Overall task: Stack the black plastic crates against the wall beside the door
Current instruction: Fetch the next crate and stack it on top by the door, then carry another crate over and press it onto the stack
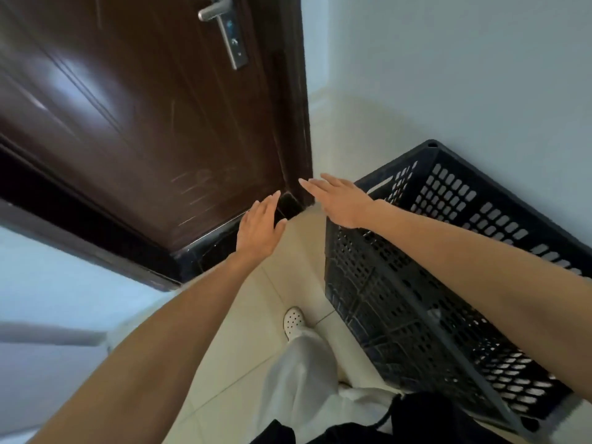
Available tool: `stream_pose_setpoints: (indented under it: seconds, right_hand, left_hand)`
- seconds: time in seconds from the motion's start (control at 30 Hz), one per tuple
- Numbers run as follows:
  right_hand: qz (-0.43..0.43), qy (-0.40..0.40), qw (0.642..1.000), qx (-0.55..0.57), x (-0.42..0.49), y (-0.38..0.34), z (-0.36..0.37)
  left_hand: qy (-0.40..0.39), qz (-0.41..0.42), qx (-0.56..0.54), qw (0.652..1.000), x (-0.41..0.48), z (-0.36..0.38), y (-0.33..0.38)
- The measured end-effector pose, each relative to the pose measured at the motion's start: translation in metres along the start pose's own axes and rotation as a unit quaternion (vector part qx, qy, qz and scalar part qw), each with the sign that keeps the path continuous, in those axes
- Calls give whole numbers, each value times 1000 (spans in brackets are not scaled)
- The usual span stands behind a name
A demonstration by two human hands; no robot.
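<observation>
Standing against the pale wall (464,75), right of the dark door (144,123), the black crate (416,299) rests on the tiled floor (256,315); whether another crate lies beneath it cannot be told. So at least one placement looks done, and any further crates are out of view. Right of the door's lower corner the right hand (341,200) hovers flat over the crate's near rim, grasping nothing. The left hand (259,229), before the door's foot, is spread and empty.
</observation>
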State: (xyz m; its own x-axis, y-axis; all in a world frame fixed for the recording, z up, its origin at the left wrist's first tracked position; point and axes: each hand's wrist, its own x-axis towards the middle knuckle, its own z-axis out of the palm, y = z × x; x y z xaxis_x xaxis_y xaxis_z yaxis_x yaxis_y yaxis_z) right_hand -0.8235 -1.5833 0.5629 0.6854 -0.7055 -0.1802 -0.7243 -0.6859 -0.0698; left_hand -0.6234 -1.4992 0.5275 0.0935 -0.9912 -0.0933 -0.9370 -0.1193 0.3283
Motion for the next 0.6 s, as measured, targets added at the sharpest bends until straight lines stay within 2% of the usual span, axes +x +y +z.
stream_pose_setpoints:
  seconds: [0.17,0.3,0.47,0.6]
  right_hand:
    - [-116,-39,992,-18,16,-93,7]
    - [-231,-32,972,-15,32,-186,12]
    - [-372,-37,926,-63,32,-326,16]
    - [-467,-50,879,-81,9,-449,29]
  left_hand:
    - [36,-97,-4,995,-95,-19,-61]
    - [61,-207,-4,976,-190,-30,-121]
    - [90,-354,-31,930,-313,-38,-186]
    - [125,-426,-70,893,-418,-43,-221]
